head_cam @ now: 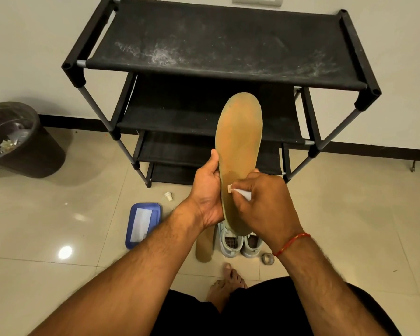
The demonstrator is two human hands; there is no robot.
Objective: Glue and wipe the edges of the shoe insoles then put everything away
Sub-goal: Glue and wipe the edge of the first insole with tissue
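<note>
A tan shoe insole (239, 141) stands upright in front of me. My left hand (207, 195) grips its left edge near the heel. My right hand (262, 202) holds a white glue tube (241, 193), whose nozzle touches the insole's left edge. A second tan insole (204, 248) lies on the floor beside a pair of light shoes (240, 241). The glue's white cap (168, 196) sits on the tiles. A blue tray (143, 223) with a white wipe in it lies at the left.
A black four-tier shoe rack (218, 44) stands against the wall ahead, its top dusty. A dark waste bin (17, 141) is at the left. A small tape roll (267, 258) lies by the shoes. My bare foot (228, 284) is on the tiled floor.
</note>
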